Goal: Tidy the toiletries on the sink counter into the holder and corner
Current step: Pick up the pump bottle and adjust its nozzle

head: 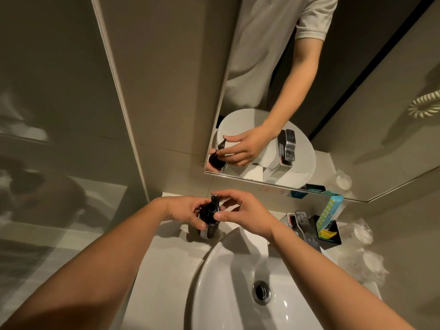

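Observation:
A black pump bottle (210, 216) stands on the white counter (164, 263) at the back left of the basin, near the wall corner. My left hand (183, 210) wraps its body from the left. My right hand (245, 210) touches it from the right, with fingers over the pump head and thumb on the bottle's side. At the right, a black holder (329, 232) carries a blue-and-white patterned box (329, 210) and a small yellow packet (328, 233).
A round white basin (238, 294) with a metal drain (261, 292) fills the front. A chrome tap (307, 232) stands behind its right rim. Clear plastic-wrapped items (362, 258) lie at the far right. A mirror (333, 91) hangs above the counter.

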### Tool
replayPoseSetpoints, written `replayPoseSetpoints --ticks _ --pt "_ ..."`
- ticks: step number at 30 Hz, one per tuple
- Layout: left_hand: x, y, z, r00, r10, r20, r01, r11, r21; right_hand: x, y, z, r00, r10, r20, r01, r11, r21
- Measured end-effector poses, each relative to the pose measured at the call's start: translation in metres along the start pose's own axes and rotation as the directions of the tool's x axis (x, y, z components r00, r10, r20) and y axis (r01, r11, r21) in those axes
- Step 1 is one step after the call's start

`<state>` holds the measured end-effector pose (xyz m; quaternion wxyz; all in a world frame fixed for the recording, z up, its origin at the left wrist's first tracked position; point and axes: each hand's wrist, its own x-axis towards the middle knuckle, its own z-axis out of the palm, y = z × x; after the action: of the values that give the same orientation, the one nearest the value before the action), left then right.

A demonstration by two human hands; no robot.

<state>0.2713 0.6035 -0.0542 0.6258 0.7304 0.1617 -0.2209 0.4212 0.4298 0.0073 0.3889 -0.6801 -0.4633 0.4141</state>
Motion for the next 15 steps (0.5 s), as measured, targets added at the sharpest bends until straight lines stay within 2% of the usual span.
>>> replayPoseSetpoints --ticks 5,9,12,15 --pt "0.013 0.004 -0.001 0.999 0.045 0.027 -0.043 0.998 -0.046 -0.001 0.009 -0.005 0.999 0.011 -0.044 -0.007 0.997 0.074" --pt "0.024 -0.010 0.007 0.989 0.087 -0.121 -0.110 0.974 -0.197 0.001 0.019 -0.009 0.994 0.015 -0.107 -0.002 0.993 0.116" --pt "0.032 -0.022 0.017 0.958 0.106 -0.268 -0.203 0.907 -0.369 0.002 0.028 -0.010 0.988 0.023 -0.154 -0.002 0.990 0.139" --pt "0.041 -0.031 0.028 0.929 0.107 -0.355 -0.262 0.867 -0.424 0.005 0.035 -0.007 0.980 0.041 -0.192 -0.012 0.989 0.149"
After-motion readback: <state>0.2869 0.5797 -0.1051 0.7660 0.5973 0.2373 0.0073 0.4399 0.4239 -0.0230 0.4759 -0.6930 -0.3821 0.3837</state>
